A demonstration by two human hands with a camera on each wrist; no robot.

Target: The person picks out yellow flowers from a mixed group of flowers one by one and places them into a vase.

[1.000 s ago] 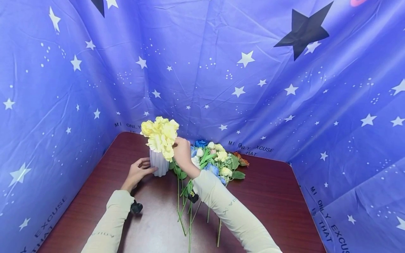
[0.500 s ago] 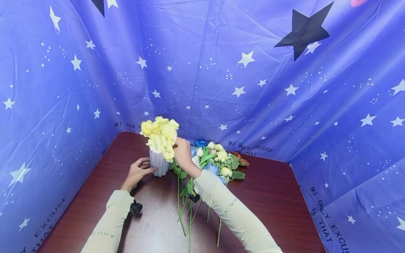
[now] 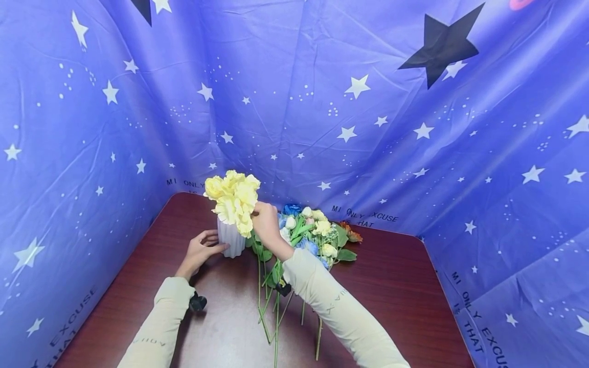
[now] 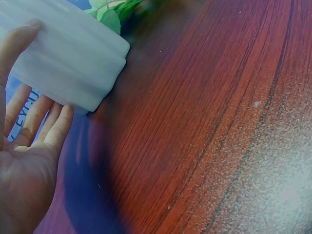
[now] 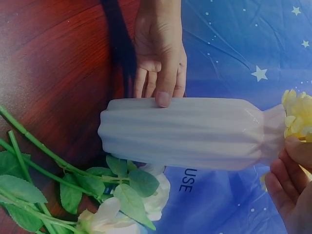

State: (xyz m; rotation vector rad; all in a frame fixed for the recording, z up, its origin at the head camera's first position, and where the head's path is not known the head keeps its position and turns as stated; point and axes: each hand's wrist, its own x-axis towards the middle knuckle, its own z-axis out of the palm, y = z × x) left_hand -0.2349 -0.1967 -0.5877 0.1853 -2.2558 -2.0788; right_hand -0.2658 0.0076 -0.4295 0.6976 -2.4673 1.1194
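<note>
A pale, ribbed vase (image 3: 231, 240) stands upright on the table, with ruffled yellow flowers (image 3: 233, 197) at its top. My left hand (image 3: 201, 250) holds the vase low on its left side. In the left wrist view the thumb (image 4: 24, 36) lies along the vase wall, while the other fingers reach round behind. My right hand (image 3: 267, 225) is up at the mouth of the vase, its fingertips pinching the yellow flowers just at the neck, as the right wrist view shows. The petals hide the stems and the vase opening.
Just right of the vase lies a pile of artificial flowers (image 3: 307, 230), blue, white, yellow and orange. Their long green stems (image 3: 276, 327) point toward the front of the dark red wooden table (image 3: 382, 286). A blue star-patterned cloth (image 3: 294, 102) hangs around the back and sides.
</note>
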